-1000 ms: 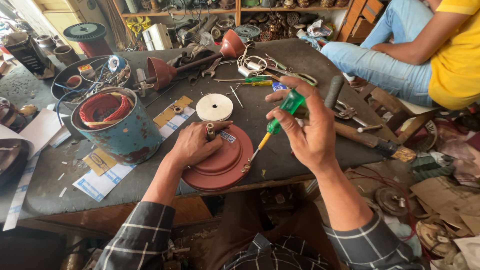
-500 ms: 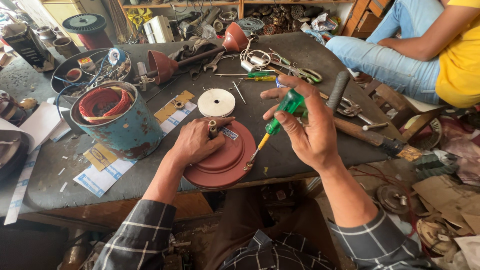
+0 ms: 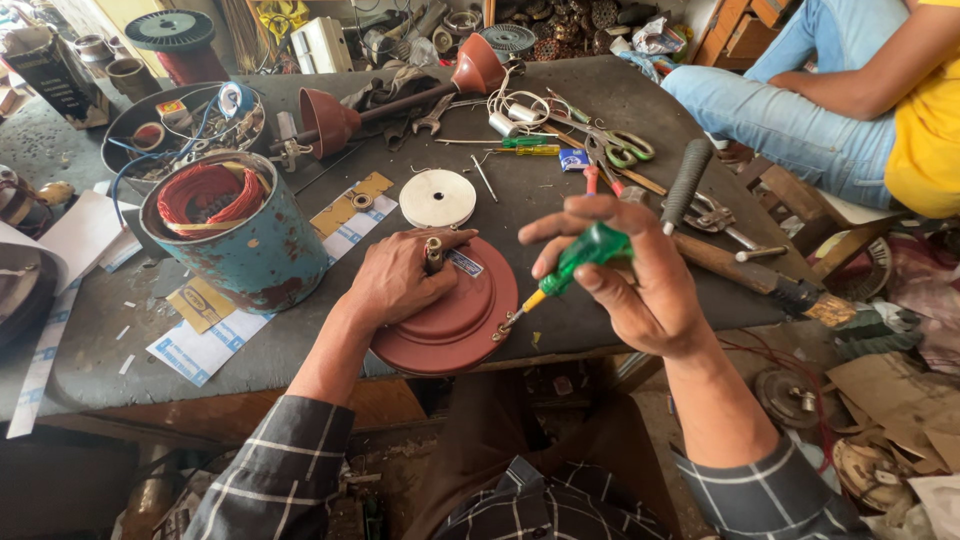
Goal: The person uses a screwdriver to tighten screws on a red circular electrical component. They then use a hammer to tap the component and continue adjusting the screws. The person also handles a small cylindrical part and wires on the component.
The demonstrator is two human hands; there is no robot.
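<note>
2 bare hands work at the near edge of a cluttered dark grey workbench (image 3: 620, 100), seen from above. The left hand (image 3: 400, 275) lies flat on a round, reddish-brown metal motor cover (image 3: 450, 325), fingers spread around the short metal shaft (image 3: 434, 252) that stands up from its centre; it presses rather than clamps. The cover rests at the bench's front edge, slightly overhanging it. The right hand (image 3: 630, 275) is closed around the green handle of a small screwdriver with a yellow collar (image 3: 570, 270), held between thumb and fingers; its tip touches the cover's right rim.

Just behind the cover lies a flat white disc (image 3: 437, 198). To the left stands a rusty blue metal can holding coils of red wire (image 3: 235, 235), with printed paper strips (image 3: 215, 335) beneath and beside it. Further back lie 2 brown funnel-shaped cups joined by a rod (image 3: 400, 95), green-handled scissors (image 3: 620, 148), and a wooden-handled hammer (image 3: 730, 265). At upper right sits another person in a yellow shirt and blue jeans (image 3: 860, 90).
</note>
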